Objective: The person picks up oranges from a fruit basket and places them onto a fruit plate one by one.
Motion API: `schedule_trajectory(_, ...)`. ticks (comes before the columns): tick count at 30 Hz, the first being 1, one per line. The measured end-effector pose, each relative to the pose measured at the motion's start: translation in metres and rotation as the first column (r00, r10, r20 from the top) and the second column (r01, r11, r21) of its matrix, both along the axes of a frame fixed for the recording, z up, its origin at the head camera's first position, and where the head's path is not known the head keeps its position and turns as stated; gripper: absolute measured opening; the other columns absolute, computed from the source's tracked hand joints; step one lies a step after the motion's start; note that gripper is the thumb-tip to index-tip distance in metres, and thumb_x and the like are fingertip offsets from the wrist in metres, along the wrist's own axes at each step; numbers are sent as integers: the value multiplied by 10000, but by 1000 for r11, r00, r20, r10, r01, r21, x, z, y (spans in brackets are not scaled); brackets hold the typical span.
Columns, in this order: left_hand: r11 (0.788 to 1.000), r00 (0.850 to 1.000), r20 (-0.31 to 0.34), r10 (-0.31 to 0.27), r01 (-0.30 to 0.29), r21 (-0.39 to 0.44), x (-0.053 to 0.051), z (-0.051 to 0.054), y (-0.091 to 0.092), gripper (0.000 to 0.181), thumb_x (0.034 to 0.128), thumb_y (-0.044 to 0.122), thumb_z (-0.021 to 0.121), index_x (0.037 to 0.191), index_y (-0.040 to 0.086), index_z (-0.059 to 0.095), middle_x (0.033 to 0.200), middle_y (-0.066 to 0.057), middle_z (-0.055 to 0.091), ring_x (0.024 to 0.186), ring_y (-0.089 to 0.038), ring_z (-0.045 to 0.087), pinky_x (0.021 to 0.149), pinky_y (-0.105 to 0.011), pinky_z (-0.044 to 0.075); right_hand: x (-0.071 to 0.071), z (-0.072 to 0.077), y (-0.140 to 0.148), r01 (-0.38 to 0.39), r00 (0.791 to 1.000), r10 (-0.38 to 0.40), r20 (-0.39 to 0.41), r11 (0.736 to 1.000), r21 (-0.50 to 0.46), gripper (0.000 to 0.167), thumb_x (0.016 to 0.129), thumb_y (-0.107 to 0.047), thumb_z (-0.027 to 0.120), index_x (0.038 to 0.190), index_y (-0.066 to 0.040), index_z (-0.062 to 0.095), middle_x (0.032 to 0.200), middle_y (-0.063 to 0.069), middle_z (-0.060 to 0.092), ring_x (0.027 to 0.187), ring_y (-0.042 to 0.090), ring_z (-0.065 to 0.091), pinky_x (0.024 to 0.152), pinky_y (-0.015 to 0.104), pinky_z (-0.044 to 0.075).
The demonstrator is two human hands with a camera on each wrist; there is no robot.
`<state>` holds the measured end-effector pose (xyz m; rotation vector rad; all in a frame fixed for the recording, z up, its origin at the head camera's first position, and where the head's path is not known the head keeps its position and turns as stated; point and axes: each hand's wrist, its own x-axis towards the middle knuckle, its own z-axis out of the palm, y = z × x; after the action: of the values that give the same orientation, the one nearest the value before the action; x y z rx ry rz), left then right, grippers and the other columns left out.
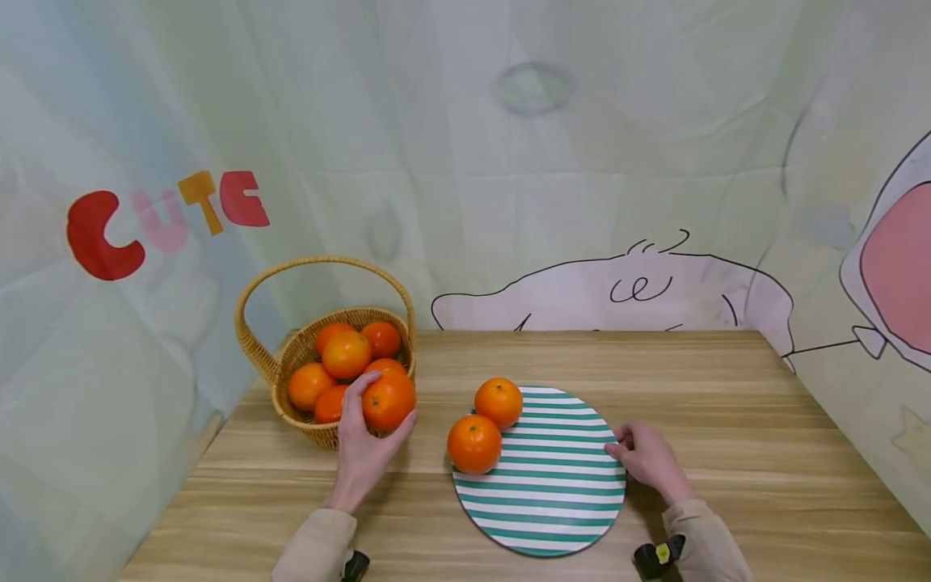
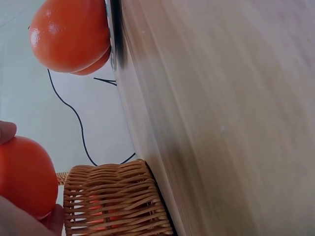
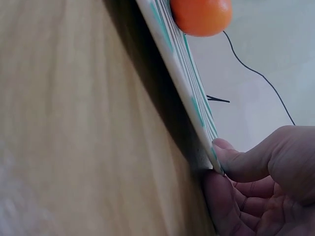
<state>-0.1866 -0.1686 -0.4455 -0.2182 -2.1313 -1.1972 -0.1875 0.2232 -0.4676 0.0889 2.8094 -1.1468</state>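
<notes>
My left hand grips an orange at the front right rim of the wicker basket; the same orange shows at the left edge of the left wrist view. My right hand pinches the right edge of the round striped board, thumb on top and fingers beneath, as the right wrist view shows with the hand at the board's edge. Two oranges, one behind and one in front, lie on the board's left side.
Several oranges fill the basket, whose tall handle arches over it. The wooden table extends right of the board. A printed curtain hangs behind and at both sides.
</notes>
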Motion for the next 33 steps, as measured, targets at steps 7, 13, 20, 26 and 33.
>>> schedule_trajectory(7,1000,999,50,-21,20,14,4,2,7,752,732,85,881,1375,83,491,1363,-110,539,1219,-149,511,1023,-278,410,0,1,0,6,1000,-6,20,1000,-13,215,937,-102,672,1054,63,599,816,104,579,649,177,539,569,283,479)
schedule_trajectory(13,998,994,81,-67,68,0,7,2,16,749,737,96,883,1375,91,490,1358,-80,547,1192,-136,527,998,-387,471,-1,1,1,14,999,-13,32,1000,-23,210,930,-97,683,1046,53,594,808,98,560,655,181,527,575,285,480)
schedule_trajectory(20,990,980,148,-133,139,-31,13,8,32,776,760,130,872,1414,104,454,1397,-75,528,1211,-227,562,1007,-491,509,0,1,1,7,1000,-6,22,999,-39,198,926,-84,683,1035,53,592,794,91,556,634,176,525,566,287,483)
schedule_trajectory(26,978,952,246,-183,201,-49,17,14,49,786,793,229,858,1442,157,419,1406,-82,508,1233,-263,540,1029,-512,500,0,1,1,7,1000,-7,20,1000,-26,200,925,-86,684,1037,53,594,800,93,555,658,182,525,576,290,482)
schedule_trajectory(33,966,937,285,-202,238,-97,18,17,64,767,808,321,842,1438,177,429,1387,-71,515,1228,-249,487,1013,-506,489,0,0,1,11,1000,-10,24,1000,-25,218,925,-90,684,1056,59,595,805,99,568,644,179,534,575,290,490)
